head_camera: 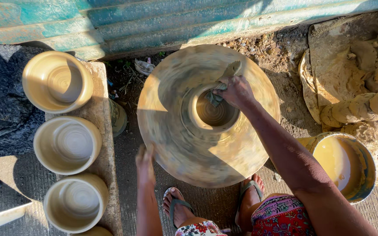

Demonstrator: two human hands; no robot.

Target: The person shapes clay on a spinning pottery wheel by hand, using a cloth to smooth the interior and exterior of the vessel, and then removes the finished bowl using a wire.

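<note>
A wet clay pot (213, 126) stands on a round potter's wheel (176, 144), which looks blurred as if turning. My right hand (237, 91) rests on the pot's far rim and pinches a wet cloth (217, 94) that hangs into the opening. My left hand (145, 158) is blurred at the wheel's near left edge, fingers flat against it, holding nothing.
Several formed clay pots (68, 144) sit in a row on a board at the left. A bucket of muddy water (344, 165) is at the right, with lumps of raw clay (372, 105) behind it. A corrugated wall (154, 22) runs along the top. My sandalled feet (178, 209) are below the wheel.
</note>
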